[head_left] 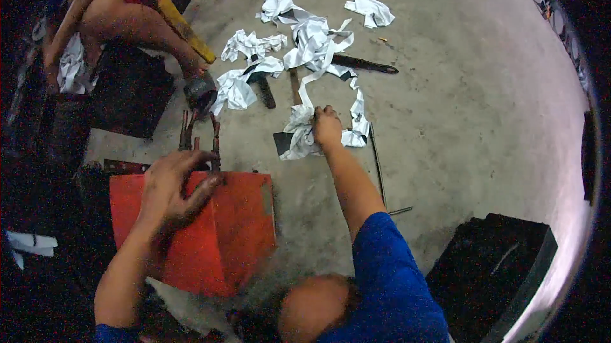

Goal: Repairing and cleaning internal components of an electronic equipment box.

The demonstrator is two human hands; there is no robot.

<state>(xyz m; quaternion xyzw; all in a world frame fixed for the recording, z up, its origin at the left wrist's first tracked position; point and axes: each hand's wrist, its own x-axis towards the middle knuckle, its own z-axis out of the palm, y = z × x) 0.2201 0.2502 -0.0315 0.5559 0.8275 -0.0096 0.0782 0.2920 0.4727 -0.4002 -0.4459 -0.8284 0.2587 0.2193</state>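
Note:
My left hand [173, 185] lies over the far edge of a red metal-looking box [238, 216]. Its fingers and thumb close around the lower end of a dark reddish rod [216, 136] that sticks up there. Similar rods [186, 130] stand just left of it. Farther right, my right hand [328, 128] is down on the floor with bent fingers on a crumpled white cloth [299, 142]. A dark flat piece [281, 144] shows under that cloth's left side. Long white strips [358, 111] trail to the right of the hand.
More white rags [315, 37] lie beyond, with dark tool handles [366, 64] among them. A thin bent metal bar [378, 171] is right of my arm. A black box [493, 266] stands lower right. Another person's leg [143, 28] and a yellow chair [175, 18] are upper left.

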